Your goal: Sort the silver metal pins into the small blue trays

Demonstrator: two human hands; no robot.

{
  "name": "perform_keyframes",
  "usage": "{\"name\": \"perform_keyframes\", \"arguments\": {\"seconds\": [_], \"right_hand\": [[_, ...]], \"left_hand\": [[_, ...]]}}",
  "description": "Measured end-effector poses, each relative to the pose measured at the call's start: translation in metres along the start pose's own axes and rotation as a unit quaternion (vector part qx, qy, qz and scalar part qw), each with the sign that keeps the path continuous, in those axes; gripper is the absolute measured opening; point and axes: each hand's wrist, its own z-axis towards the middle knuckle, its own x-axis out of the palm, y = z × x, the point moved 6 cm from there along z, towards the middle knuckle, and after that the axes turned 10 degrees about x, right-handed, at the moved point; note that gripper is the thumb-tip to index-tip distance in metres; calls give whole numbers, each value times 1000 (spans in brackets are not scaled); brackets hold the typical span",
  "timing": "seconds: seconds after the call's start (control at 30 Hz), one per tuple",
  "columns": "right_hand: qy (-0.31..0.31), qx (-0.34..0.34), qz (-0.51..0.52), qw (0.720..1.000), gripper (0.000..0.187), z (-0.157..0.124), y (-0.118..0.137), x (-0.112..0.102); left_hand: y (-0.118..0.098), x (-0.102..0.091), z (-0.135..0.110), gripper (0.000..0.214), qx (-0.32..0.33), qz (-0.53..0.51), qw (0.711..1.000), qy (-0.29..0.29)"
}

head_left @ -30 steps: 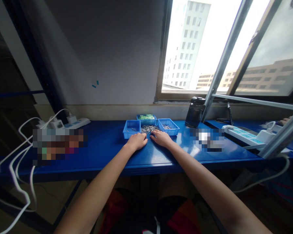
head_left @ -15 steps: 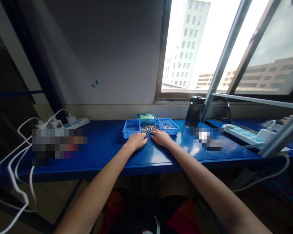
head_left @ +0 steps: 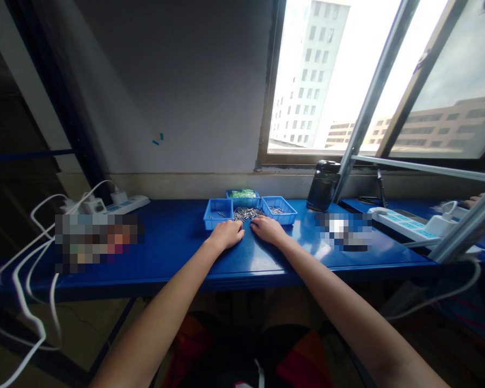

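Observation:
A heap of small silvery metal pieces, perhaps screws [head_left: 247, 213], lies on the blue table between several blue plastic bins. My left hand [head_left: 226, 234] rests palm down at the heap's near left side, fingers loosely bent and nothing visible in them. On the other side my right hand [head_left: 268, 229] lies with fingers extended at the heap's near edge; its fingertips are too small to make out fully. The left bin [head_left: 218, 220] holds a few metal pieces. More of them lie in the right bin [head_left: 281, 215]. Green packets [head_left: 242, 193] fill the rear bin [head_left: 242, 202].
A dark bottle [head_left: 322, 186] stands at the back right near a metal post [head_left: 355, 140]. Power strips sit at the left [head_left: 127, 205] and right [head_left: 404, 225], with white cables [head_left: 20, 280] hanging at the left. Two blurred-out patches cover things on the table.
My right hand has shifted very slightly right, its fingers a little off the heap. The left hand stays put. The view has moved slightly.

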Motion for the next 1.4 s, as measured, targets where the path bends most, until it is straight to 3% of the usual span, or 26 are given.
{"name": "perform_keyframes", "arguments": {"seconds": [1.4], "right_hand": [[-6,16,16,1000,44,-4,1,-4]], "left_hand": [[2,2,0,28,-5,-6,1000,0]]}}
